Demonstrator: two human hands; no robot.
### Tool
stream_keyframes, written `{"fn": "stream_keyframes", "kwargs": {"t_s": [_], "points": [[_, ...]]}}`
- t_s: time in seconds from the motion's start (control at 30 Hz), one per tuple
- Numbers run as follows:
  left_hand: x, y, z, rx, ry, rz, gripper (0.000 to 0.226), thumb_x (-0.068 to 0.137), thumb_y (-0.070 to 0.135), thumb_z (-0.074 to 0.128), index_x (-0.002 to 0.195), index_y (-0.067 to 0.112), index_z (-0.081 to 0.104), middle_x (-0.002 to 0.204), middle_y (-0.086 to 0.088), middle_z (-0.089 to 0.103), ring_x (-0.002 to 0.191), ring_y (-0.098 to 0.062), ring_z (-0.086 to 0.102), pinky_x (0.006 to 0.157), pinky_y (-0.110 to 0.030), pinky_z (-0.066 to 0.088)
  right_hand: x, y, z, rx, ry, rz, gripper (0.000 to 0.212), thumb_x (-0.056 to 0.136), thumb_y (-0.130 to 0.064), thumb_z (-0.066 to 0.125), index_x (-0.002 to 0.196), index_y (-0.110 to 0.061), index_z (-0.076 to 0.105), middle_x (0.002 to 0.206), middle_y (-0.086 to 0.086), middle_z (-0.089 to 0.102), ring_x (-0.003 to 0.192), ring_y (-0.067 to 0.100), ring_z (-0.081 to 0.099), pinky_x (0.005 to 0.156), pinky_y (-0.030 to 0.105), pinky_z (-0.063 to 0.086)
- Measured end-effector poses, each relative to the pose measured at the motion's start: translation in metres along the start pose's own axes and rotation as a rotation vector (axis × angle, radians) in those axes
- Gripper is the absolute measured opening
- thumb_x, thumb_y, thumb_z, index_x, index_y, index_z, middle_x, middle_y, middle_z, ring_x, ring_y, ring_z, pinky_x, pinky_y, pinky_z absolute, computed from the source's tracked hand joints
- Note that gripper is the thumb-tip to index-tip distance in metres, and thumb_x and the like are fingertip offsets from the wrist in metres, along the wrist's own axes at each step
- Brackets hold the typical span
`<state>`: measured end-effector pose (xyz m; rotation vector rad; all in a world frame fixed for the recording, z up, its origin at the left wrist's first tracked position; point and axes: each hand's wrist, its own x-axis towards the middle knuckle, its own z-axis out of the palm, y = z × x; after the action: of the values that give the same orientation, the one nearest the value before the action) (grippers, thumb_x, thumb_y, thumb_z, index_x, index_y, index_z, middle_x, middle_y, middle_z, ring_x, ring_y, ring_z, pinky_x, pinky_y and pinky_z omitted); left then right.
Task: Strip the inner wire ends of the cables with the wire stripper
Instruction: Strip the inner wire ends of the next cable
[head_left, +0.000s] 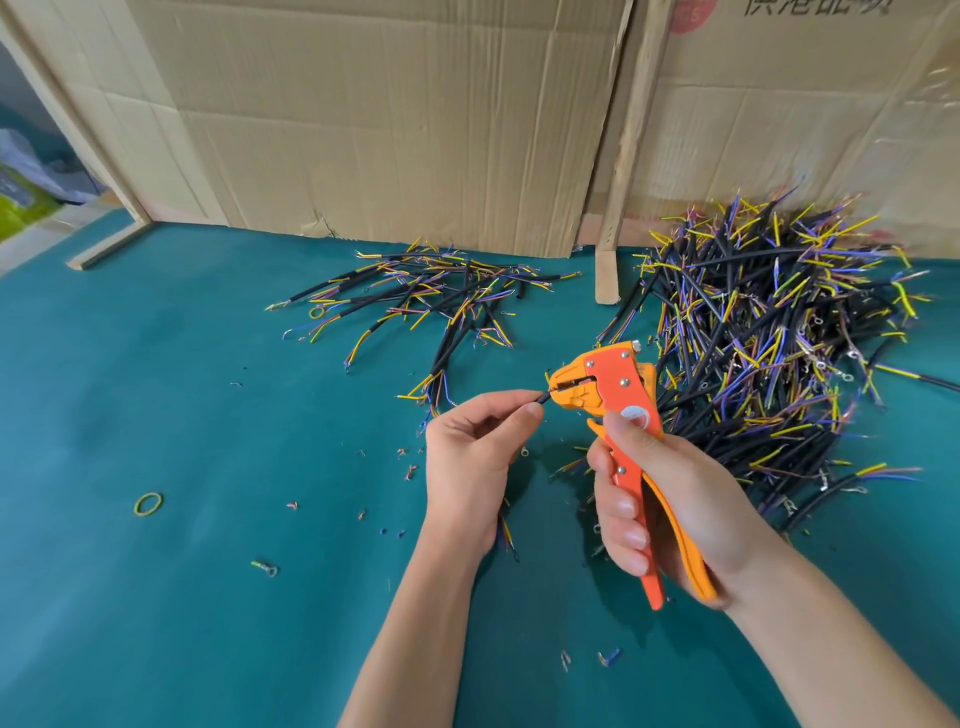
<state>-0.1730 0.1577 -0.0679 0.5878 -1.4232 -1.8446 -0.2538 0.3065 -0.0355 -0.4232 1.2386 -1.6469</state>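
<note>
Head view, frame centre: your left hand (470, 447) pinches the limp black cable (540, 399); right hand (670, 499) grasps the wire stripper (618, 395); grip close to the jaws.

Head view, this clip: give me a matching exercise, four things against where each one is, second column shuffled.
Things:
1. wire stripper
2. held cable
3. rubber band
4. large cable pile

Places:
A. lying alone on the green mat, far left
B. gripped in the right hand
C. heaped by the cardboard, right side
D. pinched by the left hand, its end at the stripper's jaws

Pairs: 1-B, 2-D, 3-A, 4-C
</note>
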Motion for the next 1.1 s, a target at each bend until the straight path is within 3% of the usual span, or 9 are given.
{"fn": "stream_keyframes", "kwargs": {"t_s": [0.13, 0.27, 0.33, 0.43, 0.8, 1.1], "points": [[0.0, 0.0, 0.001, 0.005, -0.003, -0.008, 0.011, 0.086, 0.0, 0.073, 0.088, 0.008, 0.08, 0.066, 0.003, 0.066, 0.057, -0.007, 0.048, 0.057, -0.016, 0.04, 0.001, 0.001, -0.002, 0.008, -0.008, -0.013, 0.045, 0.081, -0.055, 0.076, 0.077, -0.013, 0.06, 0.058, 0.008, 0.04, 0.038, 0.02, 0.037, 0.04, 0.026, 0.038], [0.0, 0.0, -0.001, 0.0, 0.028, -0.035, 0.01, 0.088, 0.003, 0.072, 0.089, 0.01, 0.079, 0.063, 0.005, 0.061, 0.056, -0.009, 0.043, 0.056, -0.017, 0.039, 0.002, 0.002, -0.002, 0.132, -0.063, -0.029, 0.037, 0.08, -0.039, 0.079, 0.09, -0.006, 0.064, 0.073, 0.021, 0.055, 0.058, 0.033, 0.056, 0.059, 0.046, 0.055], [0.001, 0.0, -0.001, -0.017, 0.048, -0.052, 0.01, 0.089, 0.004, 0.072, 0.088, 0.011, 0.078, 0.063, 0.004, 0.059, 0.056, -0.011, 0.041, 0.056, -0.018, 0.039, 0.001, 0.0, -0.003, 0.131, -0.077, -0.053, 0.04, 0.074, -0.031, 0.086, 0.094, -0.004, 0.065, 0.08, 0.024, 0.058, 0.066, 0.037, 0.06, 0.068, 0.052, 0.057], [0.002, 0.001, -0.001, -0.013, 0.055, -0.061, 0.01, 0.088, 0.003, 0.072, 0.088, 0.012, 0.078, 0.063, 0.006, 0.06, 0.057, -0.01, 0.043, 0.057, -0.017, 0.04, 0.0, -0.001, -0.004, 0.153, -0.094, -0.072, 0.046, 0.067, -0.025, 0.093, 0.098, -0.003, 0.066, 0.083, 0.026, 0.06, 0.069, 0.04, 0.063, 0.073, 0.054, 0.057], [0.001, 0.001, 0.001, 0.011, 0.127, -0.089, 0.01, 0.086, 0.006, 0.075, 0.086, 0.015, 0.078, 0.073, 0.007, 0.072, 0.059, -0.001, 0.056, 0.059, -0.013, 0.045, 0.003, 0.011, 0.014, 0.324, -0.177, 0.018, 0.032, 0.078, -0.016, 0.085, 0.101, 0.001, 0.07, 0.087, 0.027, 0.065, 0.08, 0.045, 0.068, 0.088, 0.059, 0.054], [0.001, 0.002, 0.005, 0.072, 0.164, -0.066, 0.012, 0.086, 0.004, 0.075, 0.084, 0.016, 0.077, 0.077, 0.005, 0.076, 0.067, -0.001, 0.064, 0.063, -0.013, 0.049, 0.003, 0.013, 0.02, 0.401, -0.144, 0.076, 0.037, 0.072, -0.018, 0.087, 0.099, 0.003, 0.072, 0.088, 0.027, 0.064, 0.081, 0.045, 0.068, 0.087, 0.057, 0.056]]}}
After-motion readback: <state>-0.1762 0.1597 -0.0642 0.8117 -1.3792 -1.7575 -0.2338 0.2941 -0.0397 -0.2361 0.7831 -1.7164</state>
